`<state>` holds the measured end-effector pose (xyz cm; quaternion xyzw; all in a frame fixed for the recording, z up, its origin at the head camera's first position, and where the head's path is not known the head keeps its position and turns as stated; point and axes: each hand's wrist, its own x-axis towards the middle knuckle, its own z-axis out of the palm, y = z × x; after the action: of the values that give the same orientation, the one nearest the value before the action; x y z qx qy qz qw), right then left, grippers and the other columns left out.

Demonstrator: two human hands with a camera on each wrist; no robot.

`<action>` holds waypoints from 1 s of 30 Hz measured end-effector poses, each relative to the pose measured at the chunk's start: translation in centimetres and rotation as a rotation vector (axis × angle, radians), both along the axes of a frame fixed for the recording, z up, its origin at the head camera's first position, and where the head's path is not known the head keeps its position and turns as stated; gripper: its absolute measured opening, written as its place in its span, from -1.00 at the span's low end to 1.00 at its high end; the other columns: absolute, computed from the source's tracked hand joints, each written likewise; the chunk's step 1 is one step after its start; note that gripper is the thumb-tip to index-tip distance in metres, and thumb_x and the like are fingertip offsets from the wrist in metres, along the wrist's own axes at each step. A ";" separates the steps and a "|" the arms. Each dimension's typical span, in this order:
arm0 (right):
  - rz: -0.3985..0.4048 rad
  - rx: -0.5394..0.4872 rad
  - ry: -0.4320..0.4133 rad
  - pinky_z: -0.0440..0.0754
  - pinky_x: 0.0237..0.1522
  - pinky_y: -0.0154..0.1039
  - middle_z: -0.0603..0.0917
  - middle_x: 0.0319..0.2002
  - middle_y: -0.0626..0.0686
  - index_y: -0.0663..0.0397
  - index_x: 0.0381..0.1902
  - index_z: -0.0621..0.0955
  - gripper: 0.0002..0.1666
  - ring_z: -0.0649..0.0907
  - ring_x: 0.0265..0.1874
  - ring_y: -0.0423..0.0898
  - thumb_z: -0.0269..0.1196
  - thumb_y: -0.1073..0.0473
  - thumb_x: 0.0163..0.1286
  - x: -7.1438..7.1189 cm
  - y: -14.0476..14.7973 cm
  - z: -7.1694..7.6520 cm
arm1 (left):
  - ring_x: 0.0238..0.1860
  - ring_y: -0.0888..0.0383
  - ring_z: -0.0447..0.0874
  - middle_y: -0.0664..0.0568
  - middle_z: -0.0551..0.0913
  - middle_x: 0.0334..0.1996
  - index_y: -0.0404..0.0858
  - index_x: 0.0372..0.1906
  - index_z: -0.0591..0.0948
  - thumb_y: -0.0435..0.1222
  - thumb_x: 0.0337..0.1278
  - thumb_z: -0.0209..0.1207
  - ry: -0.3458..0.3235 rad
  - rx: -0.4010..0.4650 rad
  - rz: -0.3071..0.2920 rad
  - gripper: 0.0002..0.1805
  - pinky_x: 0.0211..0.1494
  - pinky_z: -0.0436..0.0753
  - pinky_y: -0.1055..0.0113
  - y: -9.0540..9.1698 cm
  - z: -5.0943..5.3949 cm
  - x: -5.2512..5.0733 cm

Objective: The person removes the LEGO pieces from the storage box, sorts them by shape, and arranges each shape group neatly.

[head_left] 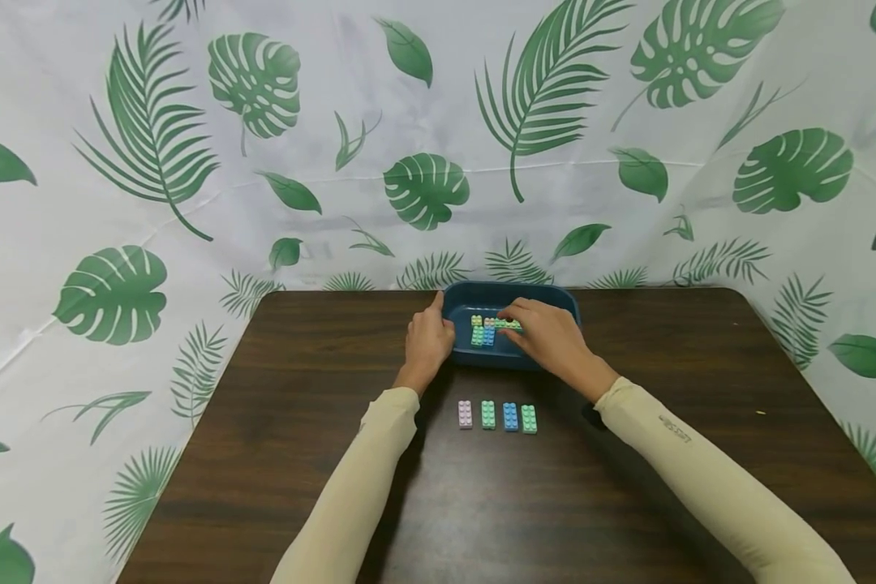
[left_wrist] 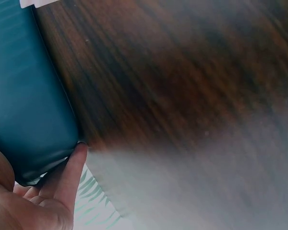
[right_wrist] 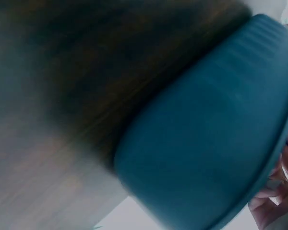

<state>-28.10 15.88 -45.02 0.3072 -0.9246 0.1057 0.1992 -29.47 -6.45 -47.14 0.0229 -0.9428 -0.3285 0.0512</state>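
Note:
A dark blue container [head_left: 507,358] stands at the far side of the table. My left hand [head_left: 427,337] grips its left end, the thumb by the rim and a finger [left_wrist: 73,175] along the outside. Inside lie small studded bricks [head_left: 478,335] in green, blue, yellow and pink, some side by side. Over the container, my right hand [head_left: 551,334] pinches a light green and yellow brick piece [head_left: 509,324] between thumb and fingers. In the right wrist view, the container wall [right_wrist: 197,129] hides part of the fingers [right_wrist: 273,189].
In front of the container, a pink brick [head_left: 465,414], a green brick [head_left: 488,414], a blue brick [head_left: 510,417] and another green brick [head_left: 529,419] stand in a row on the dark wooden table [head_left: 299,422]. Leaf-patterned cloth [head_left: 423,97] hangs behind the table.

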 end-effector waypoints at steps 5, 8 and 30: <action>-0.064 0.083 -0.150 0.72 -0.32 -0.16 0.81 -0.09 -0.05 -0.10 0.02 0.83 -0.64 0.78 -0.25 -0.11 0.50 -0.09 0.34 -1.7 -1.4 -0.4 | -0.55 0.03 0.47 -0.01 0.56 -0.66 0.00 0.69 0.24 -0.36 0.50 0.06 -0.004 -0.002 0.002 -0.27 -0.45 0.35 0.19 0.0 0.0 -0.1; -0.087 0.121 -0.206 0.74 -0.27 -0.14 0.81 -0.11 -0.05 -0.12 0.00 0.84 -0.63 0.77 -0.22 -0.10 0.50 -0.13 0.33 -2.2 -2.0 -0.6 | -0.53 0.02 0.50 0.00 0.57 -0.66 -0.01 0.69 0.24 -0.36 0.50 0.06 -0.002 -0.004 -0.001 -0.27 -0.44 0.37 0.18 0.0 -0.1 -0.2; -0.141 0.124 -0.514 0.77 -0.04 -0.01 0.84 0.02 0.02 -0.01 0.05 0.82 -0.54 0.79 -0.10 -0.03 0.52 -0.12 0.30 -4.0 -2.8 -0.1 | -0.61 0.05 0.44 0.01 0.56 -0.67 -0.01 0.68 0.26 -0.35 0.49 0.09 0.005 0.016 0.001 -0.27 -0.51 0.31 0.22 0.0 -0.2 -0.2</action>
<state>-32.10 13.03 -45.14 0.2166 -0.9686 0.1092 -0.0545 -29.68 -6.44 -47.36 0.0229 -0.9400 -0.3361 0.0534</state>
